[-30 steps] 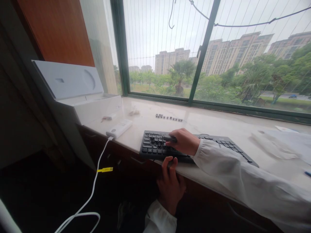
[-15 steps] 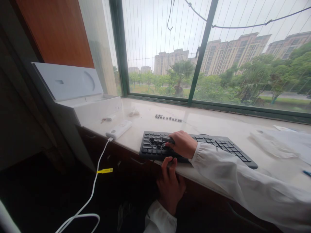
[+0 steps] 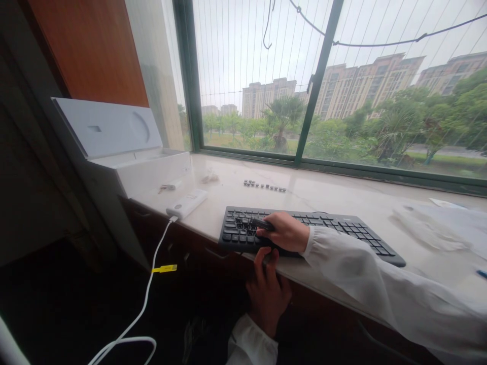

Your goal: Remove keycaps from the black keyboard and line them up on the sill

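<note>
A black keyboard [image 3: 357,238] lies along the front edge of the white sill; several keys are off its left part, leaving bare sockets. My right hand [image 3: 287,230] is closed around a black-handled tool [image 3: 262,223], whose tip points left over those sockets. The tip is too small to make out. Below it, my left hand [image 3: 268,294] has its bent fingers apart, with two fingertips at the keyboard's front edge. Several loose keycaps [image 3: 267,186] stand in short rows on the sill behind the keyboard.
At the left an open white box [image 3: 152,170] stands near a white power bank [image 3: 186,203] with a white cable [image 3: 150,279] hanging down. A small clear plastic bag [image 3: 210,178] lies behind. Crumpled plastic [image 3: 429,228] is at the right, and a window frame [image 3: 251,154] runs behind.
My right hand has shifted slightly down and right, and the tool now lies more level over the sockets. My left hand keeps its place.
</note>
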The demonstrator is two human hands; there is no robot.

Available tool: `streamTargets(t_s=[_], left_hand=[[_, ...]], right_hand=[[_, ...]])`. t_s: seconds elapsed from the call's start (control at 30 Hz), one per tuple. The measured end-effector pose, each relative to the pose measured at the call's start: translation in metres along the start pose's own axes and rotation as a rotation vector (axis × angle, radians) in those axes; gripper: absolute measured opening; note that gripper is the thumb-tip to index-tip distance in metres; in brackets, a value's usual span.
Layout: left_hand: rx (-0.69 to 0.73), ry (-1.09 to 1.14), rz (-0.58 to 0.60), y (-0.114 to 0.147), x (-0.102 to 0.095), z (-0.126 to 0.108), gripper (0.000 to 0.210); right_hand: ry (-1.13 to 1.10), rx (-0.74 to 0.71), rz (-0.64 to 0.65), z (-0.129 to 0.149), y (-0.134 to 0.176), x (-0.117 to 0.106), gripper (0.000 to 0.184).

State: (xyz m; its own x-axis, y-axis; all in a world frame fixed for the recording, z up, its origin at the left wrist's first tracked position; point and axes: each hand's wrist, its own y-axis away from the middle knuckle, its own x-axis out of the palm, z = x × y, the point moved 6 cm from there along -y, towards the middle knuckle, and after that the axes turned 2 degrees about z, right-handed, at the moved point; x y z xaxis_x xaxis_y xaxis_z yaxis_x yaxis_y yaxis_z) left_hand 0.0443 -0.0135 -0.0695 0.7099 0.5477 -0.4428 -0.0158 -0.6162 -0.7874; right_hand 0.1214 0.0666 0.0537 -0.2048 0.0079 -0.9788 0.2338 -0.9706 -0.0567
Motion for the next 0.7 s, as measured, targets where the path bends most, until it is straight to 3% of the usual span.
streamTargets(t_s=[0.07, 0.23, 0.4, 0.53, 0.7], left_hand=[[-0.006, -0.008, 0.005, 0.0, 0.0, 0.0, 0.053], [-0.003, -0.002, 0.024, -0.001, -0.002, -0.001, 0.051], [-0.012, 0.031, 0.057, 0.0, -0.003, -0.002, 0.049], [-0.011, 0.036, 0.075, 0.0, -0.006, -0.004, 0.048], [0.033, 0.022, 0.04, -0.001, -0.009, -0.003, 0.044]], right_hand=[[-0.05, -0.02, 0.011, 0.001, -0.002, -0.004, 0.023], [-0.084, 0.061, -0.132, -0.022, -0.01, -0.034, 0.028], [-0.134, 0.114, -0.139, -0.045, -0.012, -0.056, 0.03], [-0.077, 0.12, -0.15, -0.06, -0.01, -0.075, 0.03], [0.068, 0.238, -0.162, -0.092, -0.009, -0.097, 0.03]])
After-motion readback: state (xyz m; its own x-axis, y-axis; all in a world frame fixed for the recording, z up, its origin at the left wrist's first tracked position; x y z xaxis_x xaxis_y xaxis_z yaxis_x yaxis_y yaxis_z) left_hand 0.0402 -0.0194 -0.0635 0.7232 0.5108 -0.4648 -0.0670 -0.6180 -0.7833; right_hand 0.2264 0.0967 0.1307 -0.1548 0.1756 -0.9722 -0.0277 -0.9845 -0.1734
